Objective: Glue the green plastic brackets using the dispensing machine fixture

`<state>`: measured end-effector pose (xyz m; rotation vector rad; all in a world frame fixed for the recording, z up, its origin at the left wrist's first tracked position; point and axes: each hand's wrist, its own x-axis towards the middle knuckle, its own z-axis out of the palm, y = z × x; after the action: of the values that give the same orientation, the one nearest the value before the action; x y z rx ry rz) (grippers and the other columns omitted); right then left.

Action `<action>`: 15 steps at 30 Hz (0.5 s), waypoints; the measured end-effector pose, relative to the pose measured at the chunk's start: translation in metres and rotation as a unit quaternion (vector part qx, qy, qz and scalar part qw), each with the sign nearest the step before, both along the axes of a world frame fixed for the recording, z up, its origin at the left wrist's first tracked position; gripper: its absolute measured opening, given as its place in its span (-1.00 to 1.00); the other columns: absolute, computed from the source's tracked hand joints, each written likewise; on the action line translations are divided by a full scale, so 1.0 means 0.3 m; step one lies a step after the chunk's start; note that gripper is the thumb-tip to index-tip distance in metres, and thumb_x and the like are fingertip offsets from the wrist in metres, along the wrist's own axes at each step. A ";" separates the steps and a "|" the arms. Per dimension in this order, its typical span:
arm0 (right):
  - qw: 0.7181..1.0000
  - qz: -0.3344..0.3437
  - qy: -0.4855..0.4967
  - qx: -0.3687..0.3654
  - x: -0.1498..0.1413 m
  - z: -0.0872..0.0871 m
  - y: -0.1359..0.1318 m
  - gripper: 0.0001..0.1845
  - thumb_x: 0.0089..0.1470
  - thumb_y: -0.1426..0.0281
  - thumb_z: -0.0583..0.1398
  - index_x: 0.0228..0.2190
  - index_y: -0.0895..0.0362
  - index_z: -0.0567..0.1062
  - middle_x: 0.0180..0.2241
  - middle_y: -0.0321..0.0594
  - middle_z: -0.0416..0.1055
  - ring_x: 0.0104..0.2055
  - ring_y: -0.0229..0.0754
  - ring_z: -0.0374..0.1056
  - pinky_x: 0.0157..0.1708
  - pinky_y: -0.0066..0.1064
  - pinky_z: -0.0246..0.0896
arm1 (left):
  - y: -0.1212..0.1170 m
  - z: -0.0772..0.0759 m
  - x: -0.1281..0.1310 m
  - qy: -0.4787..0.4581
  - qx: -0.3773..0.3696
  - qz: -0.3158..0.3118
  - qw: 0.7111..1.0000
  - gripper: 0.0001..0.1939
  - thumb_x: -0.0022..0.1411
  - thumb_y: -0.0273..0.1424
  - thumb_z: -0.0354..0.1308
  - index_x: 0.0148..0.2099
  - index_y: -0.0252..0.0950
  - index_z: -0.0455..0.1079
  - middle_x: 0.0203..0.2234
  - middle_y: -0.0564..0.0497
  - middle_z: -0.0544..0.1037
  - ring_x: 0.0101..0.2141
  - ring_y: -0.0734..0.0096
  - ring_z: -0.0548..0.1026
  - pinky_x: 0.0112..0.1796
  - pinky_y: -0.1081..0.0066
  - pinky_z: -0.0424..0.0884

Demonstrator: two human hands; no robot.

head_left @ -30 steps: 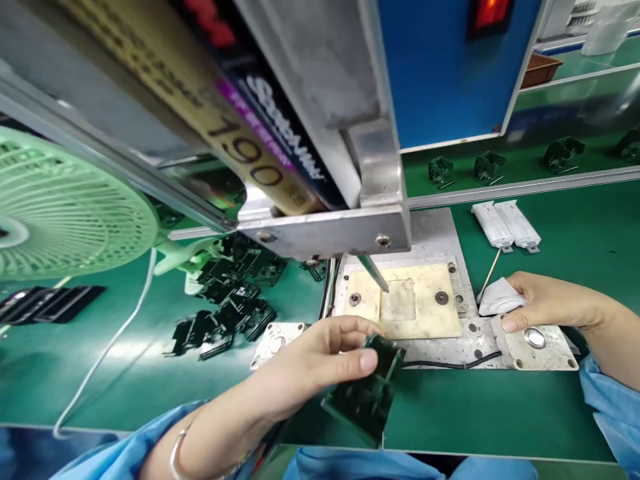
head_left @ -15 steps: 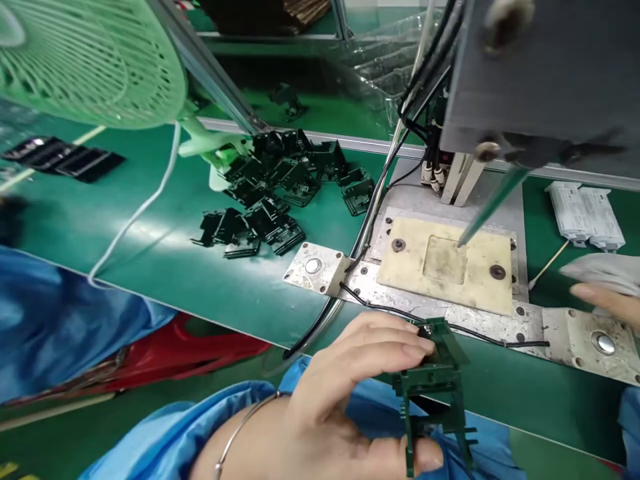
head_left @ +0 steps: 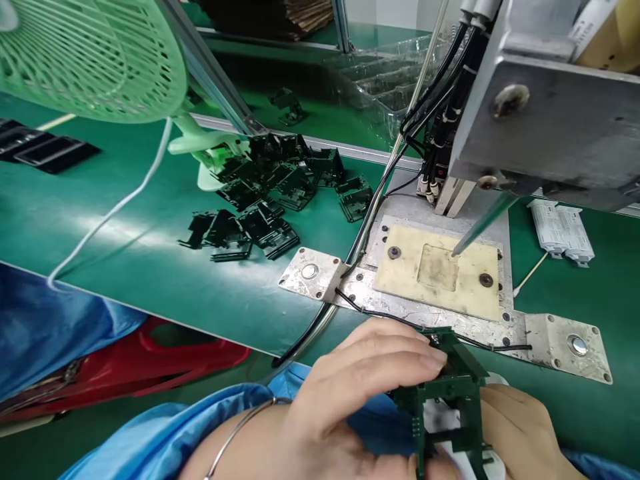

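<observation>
My left hand (head_left: 345, 400) grips a dark green plastic frame (head_left: 453, 380) in the lower middle, fingers over its top and thumb below. The frame has open windows and small prongs at its lower edge. Close behind its right side is my right hand (head_left: 523, 427), curled around a white, cloth-like piece (head_left: 443, 419) that shows through the frame's opening. Most of the right fingertips are hidden by the frame. I cannot tell whether the white piece touches the frame.
A machine's pale fixture plate (head_left: 463, 293) lies ahead, under a metal head (head_left: 555, 127) with a rod. Push buttons (head_left: 309, 271) flank it. Dark frames (head_left: 270, 230) lie piled at left beside a green fan (head_left: 100, 67). White labelled parts (head_left: 563, 230) and a cotton swab (head_left: 530, 275) lie right.
My right hand has come in from the right edge with the white piece, to behind the green frame. My left hand keeps its hold; the view has shifted slightly.
</observation>
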<state>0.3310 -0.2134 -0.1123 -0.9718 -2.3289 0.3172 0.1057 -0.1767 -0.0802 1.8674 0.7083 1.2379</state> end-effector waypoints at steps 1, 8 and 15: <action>1.000 -0.002 -0.016 0.014 -0.002 -0.001 0.002 -0.80 0.25 0.40 0.14 -0.45 0.12 0.40 -0.62 -0.32 0.28 -0.60 -0.27 0.26 -0.56 -0.44 0.17 | 0.000 0.001 0.000 0.000 0.003 -0.008 1.000 -0.28 0.06 -0.39 0.51 0.23 -0.23 0.33 -0.10 -0.17 0.61 -0.13 0.19 0.59 0.03 0.26 0.51; 0.999 0.005 0.040 0.003 0.031 0.019 0.006 -0.79 0.20 0.53 0.07 -0.47 0.09 0.31 -0.62 -0.34 0.25 -0.62 -0.29 0.15 -0.55 -0.43 0.12 | -0.014 -0.016 0.008 -0.028 -0.010 -0.024 0.999 -0.30 0.08 -0.42 0.49 0.23 -0.26 0.35 -0.08 -0.18 0.61 -0.13 0.18 0.60 0.03 0.26 0.51; 0.999 0.001 0.036 -0.029 0.059 0.026 0.011 -0.77 0.06 0.62 0.07 -0.49 0.06 0.22 -0.61 -0.35 0.16 -0.62 -0.28 0.09 -0.57 -0.40 0.01 | -0.010 -0.016 0.013 -0.011 0.015 0.011 1.000 -0.29 0.05 -0.37 0.52 0.21 -0.25 0.35 -0.12 -0.16 0.62 -0.16 0.20 0.60 0.00 0.27 0.52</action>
<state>0.3486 -0.2099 -0.1046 -0.9711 -2.2665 0.4165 0.1097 -0.1796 -0.0849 1.8719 0.7041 1.2867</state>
